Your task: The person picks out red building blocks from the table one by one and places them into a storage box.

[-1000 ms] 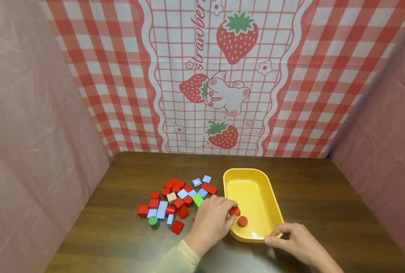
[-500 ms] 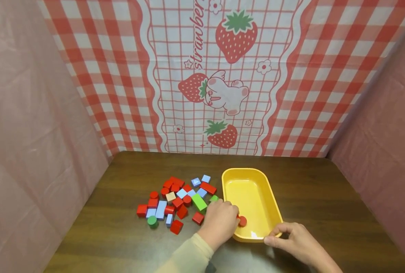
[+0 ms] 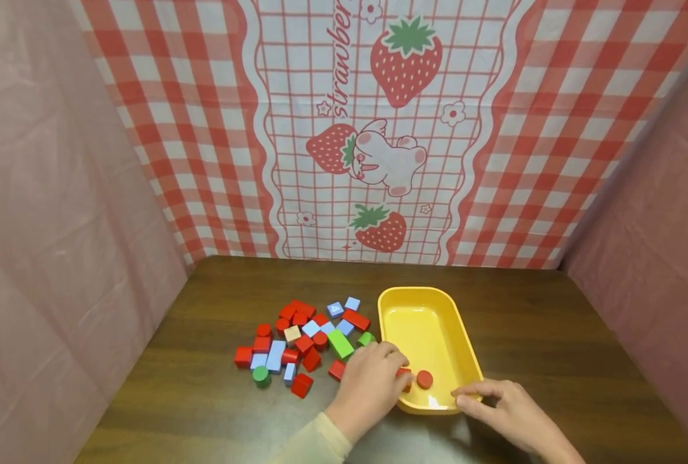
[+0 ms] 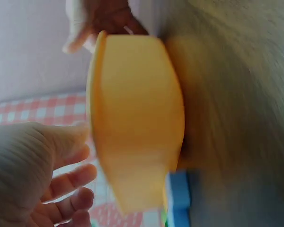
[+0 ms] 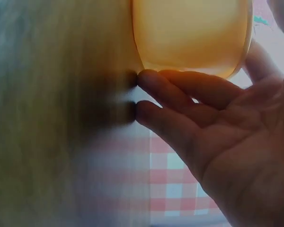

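Note:
My left hand (image 3: 373, 380) is over the near left rim of a yellow plastic tray (image 3: 419, 309), its fingers loosely bent. Right by its thumb and fingertips, inside the tray, is a red toy block (image 3: 406, 385), partly covered by the hand. A round red block (image 3: 424, 379) lies on the tray floor beside it. In the left wrist view the thumb and fingers (image 4: 73, 177) show apart, and the tray wall hides the blocks. My right hand (image 3: 509, 409) is at the tray's near right corner, index and thumb over the rim; other fingers (image 5: 175, 92) extend along its outer side.
Left of the tray lies a loose spread of blocks: red ones (image 3: 261, 345), blue ones (image 3: 276, 356), a light green one (image 3: 341, 344), a dark green cylinder (image 3: 261, 376) and a plain wooden one (image 3: 292, 333). A checked strawberry cloth (image 3: 205, 161) hangs behind the brown table (image 3: 529, 309).
My left hand dipped at the tray's near left side, and its fingers have loosened. The round block has shifted slightly right. My right index and thumb have moved from pinching the corner to lying over it.

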`<action>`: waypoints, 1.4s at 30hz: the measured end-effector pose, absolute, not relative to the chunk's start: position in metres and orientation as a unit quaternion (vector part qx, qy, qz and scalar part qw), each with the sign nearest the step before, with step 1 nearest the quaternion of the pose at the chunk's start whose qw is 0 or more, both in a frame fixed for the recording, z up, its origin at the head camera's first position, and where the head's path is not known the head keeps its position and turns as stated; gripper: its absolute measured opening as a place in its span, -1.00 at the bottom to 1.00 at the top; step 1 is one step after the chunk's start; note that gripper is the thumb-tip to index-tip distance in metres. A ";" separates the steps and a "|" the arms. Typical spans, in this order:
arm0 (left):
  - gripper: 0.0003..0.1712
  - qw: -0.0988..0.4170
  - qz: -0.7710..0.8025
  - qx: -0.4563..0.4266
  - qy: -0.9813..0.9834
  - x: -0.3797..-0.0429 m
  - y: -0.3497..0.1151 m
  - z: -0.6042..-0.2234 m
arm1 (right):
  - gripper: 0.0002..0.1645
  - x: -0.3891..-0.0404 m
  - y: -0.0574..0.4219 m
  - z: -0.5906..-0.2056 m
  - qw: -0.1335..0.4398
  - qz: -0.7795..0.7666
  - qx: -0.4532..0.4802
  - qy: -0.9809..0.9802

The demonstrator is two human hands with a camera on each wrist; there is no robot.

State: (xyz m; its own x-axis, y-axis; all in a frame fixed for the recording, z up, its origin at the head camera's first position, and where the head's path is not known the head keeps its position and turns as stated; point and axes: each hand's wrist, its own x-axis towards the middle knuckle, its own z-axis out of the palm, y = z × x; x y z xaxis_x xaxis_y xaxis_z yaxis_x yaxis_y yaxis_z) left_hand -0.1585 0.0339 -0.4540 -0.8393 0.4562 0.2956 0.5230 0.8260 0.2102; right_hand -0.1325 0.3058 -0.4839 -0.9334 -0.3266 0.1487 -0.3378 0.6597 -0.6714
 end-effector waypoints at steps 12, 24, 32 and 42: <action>-0.50 0.027 -0.143 -0.126 -0.981 -0.163 -0.016 -0.464 | -0.23 -0.135 0.303 -0.481 0.041 0.347 0.051 -0.936; -0.79 0.067 -0.095 -0.144 -0.983 -0.160 -0.021 -0.474 | -0.49 -0.133 0.297 -0.484 -0.046 0.434 -0.008 -0.900; -0.68 0.161 -0.159 -0.202 -0.953 -0.156 -0.005 -0.444 | -0.81 -0.134 0.295 -0.486 -0.038 0.437 0.002 -0.898; -0.82 0.128 -0.129 -0.246 -0.952 -0.182 0.041 -0.454 | -0.66 -0.134 0.295 -0.485 -0.066 0.461 0.011 -0.885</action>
